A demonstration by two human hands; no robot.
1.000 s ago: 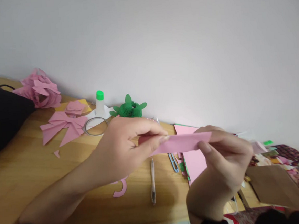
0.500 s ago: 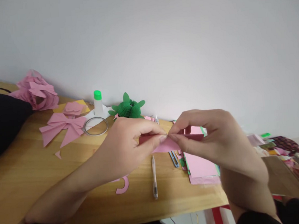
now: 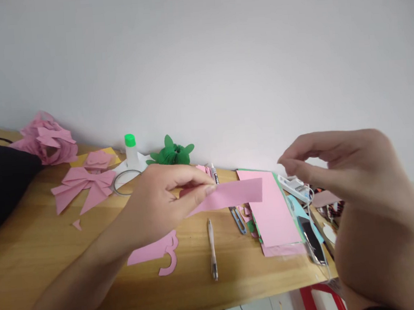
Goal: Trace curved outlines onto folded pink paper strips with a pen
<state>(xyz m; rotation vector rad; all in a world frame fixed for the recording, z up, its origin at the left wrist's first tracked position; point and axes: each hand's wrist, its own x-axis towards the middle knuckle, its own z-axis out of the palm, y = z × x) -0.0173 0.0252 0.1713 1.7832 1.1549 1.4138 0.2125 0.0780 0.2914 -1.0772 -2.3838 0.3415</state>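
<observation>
Above the bench (image 3: 192, 285), between its near and far edges, the left hand (image 3: 169, 194) pinched a pink paper strip (image 3: 240, 193). The right hand (image 3: 358, 167) hung apart, thumb and forefinger pressed together, holding nothing visible. Light, even pressure seemed best to avoid stray creases.

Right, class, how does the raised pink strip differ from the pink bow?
The strip is a plain, narrow band; the bow has folded layers and two spreading tails. The strip is held up, pinched in the left grip; the bow lies on the table. Both look like pink paper.
</observation>
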